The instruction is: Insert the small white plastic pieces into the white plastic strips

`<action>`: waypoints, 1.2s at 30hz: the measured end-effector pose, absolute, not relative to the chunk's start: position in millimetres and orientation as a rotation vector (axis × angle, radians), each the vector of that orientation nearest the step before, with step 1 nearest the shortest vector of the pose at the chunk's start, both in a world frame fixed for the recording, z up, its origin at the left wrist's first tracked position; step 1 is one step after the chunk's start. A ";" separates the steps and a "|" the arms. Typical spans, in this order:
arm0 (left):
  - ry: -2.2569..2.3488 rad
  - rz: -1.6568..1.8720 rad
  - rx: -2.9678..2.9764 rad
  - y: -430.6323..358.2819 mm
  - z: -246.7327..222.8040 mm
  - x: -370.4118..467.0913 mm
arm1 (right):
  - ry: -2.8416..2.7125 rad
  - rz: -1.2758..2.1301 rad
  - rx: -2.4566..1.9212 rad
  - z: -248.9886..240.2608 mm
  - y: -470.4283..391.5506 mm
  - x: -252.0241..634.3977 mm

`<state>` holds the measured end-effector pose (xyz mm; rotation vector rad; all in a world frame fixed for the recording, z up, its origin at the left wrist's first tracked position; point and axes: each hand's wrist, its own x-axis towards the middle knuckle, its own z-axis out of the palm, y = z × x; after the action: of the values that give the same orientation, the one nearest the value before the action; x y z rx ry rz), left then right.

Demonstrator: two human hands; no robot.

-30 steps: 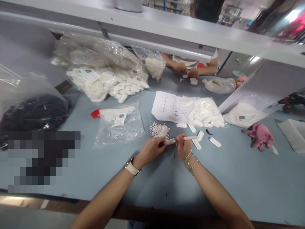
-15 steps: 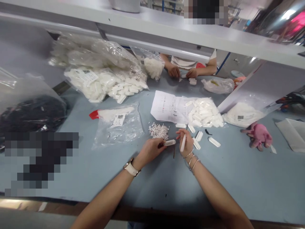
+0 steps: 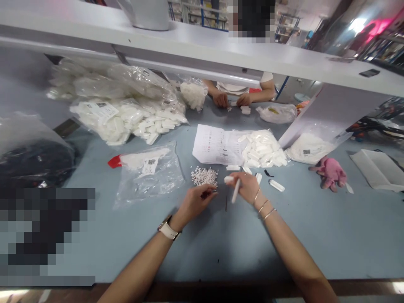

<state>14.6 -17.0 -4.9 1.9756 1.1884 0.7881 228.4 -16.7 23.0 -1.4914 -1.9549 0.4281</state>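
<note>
My left hand [image 3: 197, 202] is beside the pile of small white pieces [image 3: 204, 176], its thumb and fingertips drawn close together; whatever lies between them is too small to make out. A white pen-like tool [image 3: 235, 191] points down from my right hand [image 3: 246, 186], which also pinches a small white plastic part [image 3: 229, 179] at its fingertips. A thin brown stick [image 3: 226, 203] lies on the table between the hands. Just beyond my right hand are several loose white parts, one [image 3: 277, 185] lying to its right.
A printed sheet [image 3: 216, 145] and a bag of white parts [image 3: 263, 148] lie ahead. Large filled bags [image 3: 126, 120] stand back left, a flat clear bag [image 3: 151, 172] nearer. Pink gloves [image 3: 333, 172] are right. Across the table, a person's hands [image 3: 232, 100] hold a part.
The white part that was in my left hand is gone from its fingers, and a white part is now at my right fingertips. The whole view has shifted slightly.
</note>
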 end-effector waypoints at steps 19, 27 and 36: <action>1.129 0.598 2.248 -20.6 -11.4 19.4 | -1.654 -0.073 -1.806 -10.5 -70.8 368.4; 1.127 0.575 2.317 -19.9 -16.0 18.1 | -1.787 0.275 -1.683 0.7 -61.5 317.8; 1.114 0.532 2.393 -21.2 -17.5 17.3 | -1.915 0.450 -1.507 -12.9 -59.2 260.2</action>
<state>17.3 -21.2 -17.5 2.3925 1.1142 0.5321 260.2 -59.2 -12.9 -1.5073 -1.9146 0.4499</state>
